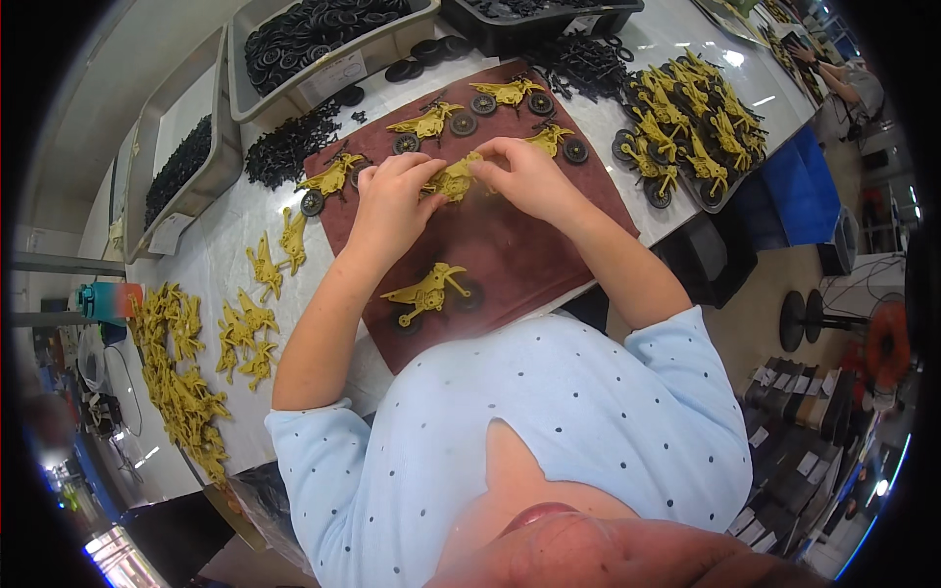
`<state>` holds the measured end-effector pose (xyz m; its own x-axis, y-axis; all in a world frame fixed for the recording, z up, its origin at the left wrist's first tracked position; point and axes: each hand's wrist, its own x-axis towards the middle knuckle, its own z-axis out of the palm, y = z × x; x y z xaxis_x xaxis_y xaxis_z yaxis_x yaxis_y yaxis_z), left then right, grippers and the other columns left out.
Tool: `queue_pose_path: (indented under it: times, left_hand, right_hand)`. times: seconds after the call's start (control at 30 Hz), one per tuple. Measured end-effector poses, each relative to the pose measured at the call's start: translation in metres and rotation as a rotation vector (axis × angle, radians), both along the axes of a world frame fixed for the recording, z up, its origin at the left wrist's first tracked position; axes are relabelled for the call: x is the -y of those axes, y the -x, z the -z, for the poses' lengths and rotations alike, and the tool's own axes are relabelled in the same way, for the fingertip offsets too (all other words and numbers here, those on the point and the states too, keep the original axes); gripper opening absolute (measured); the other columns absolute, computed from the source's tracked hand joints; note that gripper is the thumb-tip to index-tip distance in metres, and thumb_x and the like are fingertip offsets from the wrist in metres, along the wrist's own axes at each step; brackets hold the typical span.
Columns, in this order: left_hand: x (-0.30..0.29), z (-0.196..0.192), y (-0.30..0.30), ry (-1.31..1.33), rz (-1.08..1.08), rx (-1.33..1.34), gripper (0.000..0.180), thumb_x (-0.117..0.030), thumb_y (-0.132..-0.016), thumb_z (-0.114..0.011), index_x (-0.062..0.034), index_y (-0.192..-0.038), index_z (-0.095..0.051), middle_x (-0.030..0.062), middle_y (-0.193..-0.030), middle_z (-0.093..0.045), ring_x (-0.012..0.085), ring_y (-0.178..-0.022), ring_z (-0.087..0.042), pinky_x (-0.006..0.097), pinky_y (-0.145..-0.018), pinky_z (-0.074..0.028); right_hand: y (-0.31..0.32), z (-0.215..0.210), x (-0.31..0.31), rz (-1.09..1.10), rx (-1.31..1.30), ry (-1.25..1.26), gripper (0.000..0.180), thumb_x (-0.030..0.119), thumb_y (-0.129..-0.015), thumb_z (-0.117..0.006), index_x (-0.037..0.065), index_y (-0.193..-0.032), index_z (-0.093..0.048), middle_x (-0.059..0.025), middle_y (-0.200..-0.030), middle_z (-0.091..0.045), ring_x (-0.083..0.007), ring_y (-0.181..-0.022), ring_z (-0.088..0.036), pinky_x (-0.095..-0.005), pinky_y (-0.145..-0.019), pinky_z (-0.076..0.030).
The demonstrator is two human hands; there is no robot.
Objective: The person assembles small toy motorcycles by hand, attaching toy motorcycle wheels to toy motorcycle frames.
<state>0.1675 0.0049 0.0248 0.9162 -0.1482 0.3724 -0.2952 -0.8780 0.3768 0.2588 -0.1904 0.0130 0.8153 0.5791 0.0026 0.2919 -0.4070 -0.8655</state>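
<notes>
Toy motorbike (455,182), bin (388,49) of wheels (306,46) beyond

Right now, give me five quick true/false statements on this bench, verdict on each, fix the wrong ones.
1. The left hand and the right hand are on the same yellow toy motorbike. True.
2. The cloth below the hands is green. False: the cloth is dark red.
3. A pile of toy bikes with black wheels sits to the right of the cloth. True.
4. The gray bin of black tires is on the near side of the cloth. False: the gray bin with the black tires stands beyond its far side.
5. No toy bike lies on the near part of the cloth. False: one toy bike lies there.
</notes>
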Motion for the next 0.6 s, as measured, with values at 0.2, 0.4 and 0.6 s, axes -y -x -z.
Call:
queue_pose_path:
  times: [0.2, 0.4, 0.6]
  left_hand:
    - [0.003, 0.018, -0.004, -0.041, -0.053, -0.095, 0.039, -0.014, -0.073, -0.078, -0.0094, -0.110, -0.067, 0.0029, -0.110, -0.064, 0.0213, -0.107, -0.058, 0.040, -0.091, -0.037]
    - [0.002, 0.028, -0.008, -0.071, -0.059, -0.078, 0.037, -0.012, -0.072, -0.077, -0.0087, -0.108, -0.067, 0.0032, -0.107, -0.064, 0.0215, -0.107, -0.057, 0.042, -0.090, -0.038]
    - [0.005, 0.025, -0.010, -0.094, -0.065, -0.100, 0.035, -0.012, -0.072, -0.077, -0.0084, -0.105, -0.068, 0.0040, -0.105, -0.065, 0.0224, -0.104, -0.058, 0.041, -0.089, -0.038]
  right_hand:
    - [0.006, 0.014, -0.007, 0.061, 0.196, 0.074, 0.035, 0.025, -0.083, -0.071, -0.002, -0.105, -0.065, -0.0204, -0.094, -0.066, -0.0341, -0.090, -0.064, -0.0407, -0.082, -0.050]
    - [0.009, 0.022, -0.013, 0.086, 0.224, 0.101, 0.034, 0.022, -0.080, -0.075, -0.001, -0.103, -0.064, -0.0206, -0.097, -0.064, -0.0364, -0.092, -0.062, -0.0412, -0.082, -0.050]
    - [0.010, 0.033, -0.013, 0.107, 0.314, 0.111, 0.036, 0.019, -0.077, -0.078, 0.001, -0.103, -0.063, -0.0187, -0.100, -0.061, -0.0368, -0.093, -0.061, -0.0417, -0.082, -0.049]
